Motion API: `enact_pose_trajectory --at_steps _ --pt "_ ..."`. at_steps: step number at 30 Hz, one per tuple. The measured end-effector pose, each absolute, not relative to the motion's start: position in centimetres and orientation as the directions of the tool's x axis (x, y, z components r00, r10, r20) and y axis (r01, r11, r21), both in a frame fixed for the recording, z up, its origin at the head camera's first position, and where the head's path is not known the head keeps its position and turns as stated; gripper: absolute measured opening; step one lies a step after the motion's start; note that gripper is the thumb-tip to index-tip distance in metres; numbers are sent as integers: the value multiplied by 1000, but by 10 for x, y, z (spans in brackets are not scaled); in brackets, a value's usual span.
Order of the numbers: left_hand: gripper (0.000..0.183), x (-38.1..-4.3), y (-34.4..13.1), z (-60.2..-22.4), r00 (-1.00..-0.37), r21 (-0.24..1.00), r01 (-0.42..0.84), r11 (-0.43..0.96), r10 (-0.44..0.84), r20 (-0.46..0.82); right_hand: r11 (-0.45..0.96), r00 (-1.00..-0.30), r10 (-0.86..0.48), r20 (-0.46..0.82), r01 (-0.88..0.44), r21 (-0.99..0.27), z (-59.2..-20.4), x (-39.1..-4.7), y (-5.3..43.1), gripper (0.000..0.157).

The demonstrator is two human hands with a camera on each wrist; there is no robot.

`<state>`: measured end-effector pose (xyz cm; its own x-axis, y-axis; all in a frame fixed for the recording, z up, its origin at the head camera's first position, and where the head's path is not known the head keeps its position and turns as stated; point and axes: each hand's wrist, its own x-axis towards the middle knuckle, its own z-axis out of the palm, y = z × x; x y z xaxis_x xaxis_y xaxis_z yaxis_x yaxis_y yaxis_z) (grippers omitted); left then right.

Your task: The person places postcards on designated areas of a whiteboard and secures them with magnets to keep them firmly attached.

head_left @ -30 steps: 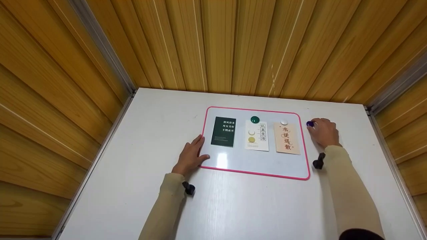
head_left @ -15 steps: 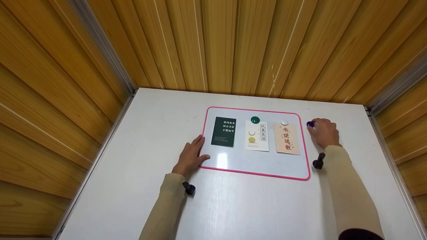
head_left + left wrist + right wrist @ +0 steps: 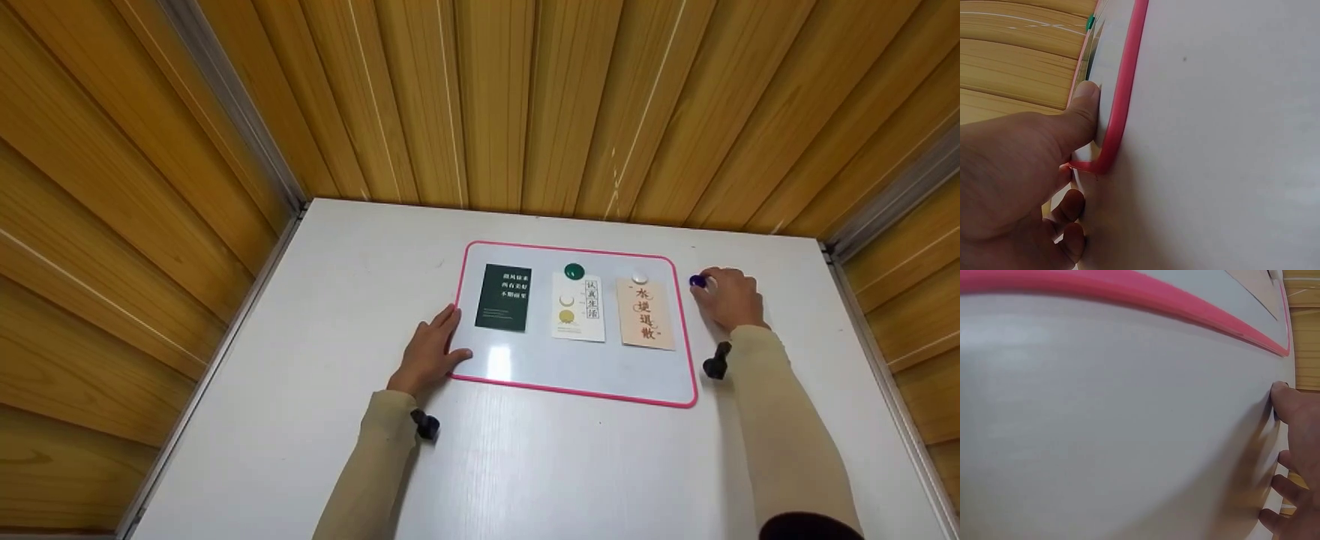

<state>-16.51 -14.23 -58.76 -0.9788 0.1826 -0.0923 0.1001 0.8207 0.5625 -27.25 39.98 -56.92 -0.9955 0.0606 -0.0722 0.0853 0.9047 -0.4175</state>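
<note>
My left hand [image 3: 427, 352] rests at the left edge of a pink-framed whiteboard [image 3: 570, 375], its fingers straight along the frame. In the left wrist view the thumb [image 3: 1085, 109] lies on the board's face near a corner. My right hand [image 3: 731, 298], just past the board's right edge, pinches a round purple magnet [image 3: 697, 280] between thumb and fingers, low over the table. Three cards lie in a row on the board: dark green [image 3: 503, 298], white [image 3: 577, 307] and peach [image 3: 646, 313]. A green magnet [image 3: 574, 271] overlaps the white card's top; a white magnet [image 3: 639, 277] overlaps the peach one's.
The board lies flat on a white table [image 3: 525, 472]. Wood-patterned panels [image 3: 487, 105] close off the back and both sides, with metal posts [image 3: 232, 105] at the corners. A black camera mount [image 3: 426, 425] sits at each wrist.
</note>
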Motion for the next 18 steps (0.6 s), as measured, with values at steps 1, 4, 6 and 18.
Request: enact_pose_trajectory --at_steps 1,4,6,18 --pt "86 -165 -142 -587 -979 565 97 819 181 -94 903 -995 62 -78 89 -420 -567 -272 399 52" --pt "86 -165 -142 -586 -979 569 88 817 178 -104 897 -994 59 -90 93 -431 -561 -269 397 53" --pt "86 -165 -142 -586 -978 572 86 815 177 -106 892 -994 55 -94 91 -443 -558 -269 397 53" --pt "88 -165 -141 -586 -979 585 62 809 162 -120 878 -990 59 -130 113 -466 -551 -274 397 49"
